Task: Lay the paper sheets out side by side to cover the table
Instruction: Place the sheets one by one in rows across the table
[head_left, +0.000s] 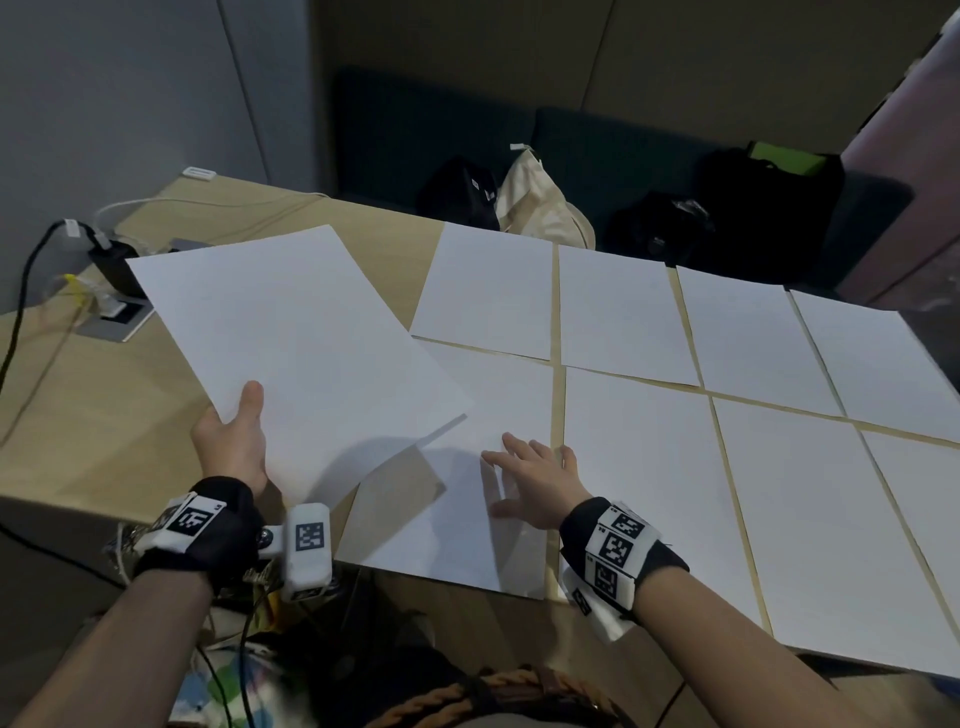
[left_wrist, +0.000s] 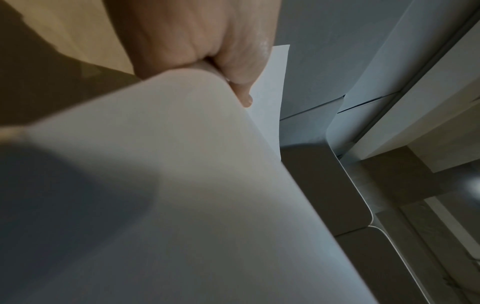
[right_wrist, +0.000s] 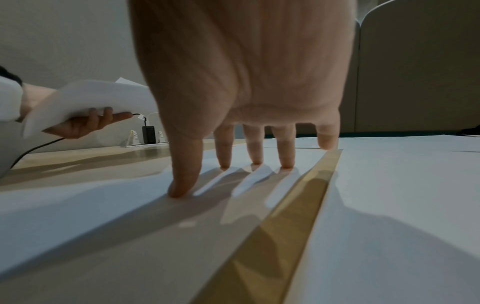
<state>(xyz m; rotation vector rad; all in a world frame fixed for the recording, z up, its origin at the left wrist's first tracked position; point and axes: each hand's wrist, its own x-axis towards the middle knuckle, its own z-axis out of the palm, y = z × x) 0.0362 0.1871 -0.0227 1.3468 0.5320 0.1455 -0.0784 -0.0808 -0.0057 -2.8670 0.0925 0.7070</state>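
Covering: the pale wooden counter (head_left: 374, 228) carries two rows of white laid sheets (head_left: 623, 306), set side by side with thin strips of wood showing between them; bare wood remains on the left part.
Held stack: white paper sheets (head_left: 296, 343) are lifted above the counter's left half, tilted, overlapping the near-left laid sheet from above without touching it.
Near-left sheet: the sheet under the hand (head_left: 457, 499) lies flat at the left end of the near row, just beside its right-hand neighbour.
Bags: a dark bag (head_left: 769, 187) and a cream cloth bag (head_left: 540, 202) sit on the bench seat beyond the counter.
Left hand: the left hand (head_left: 231, 441) grips the held stack at its near edge, thumb on top and fingers (right_wrist: 103, 119) curled beneath.
Right hand: the right hand (head_left: 535, 480) is spread wide, straight fingertips (right_wrist: 182, 189) pressing the near-left sheet onto the counter close to its right edge.
Power adapter: a black adapter (head_left: 111, 265) with cables stands at the counter's far-left socket panel.
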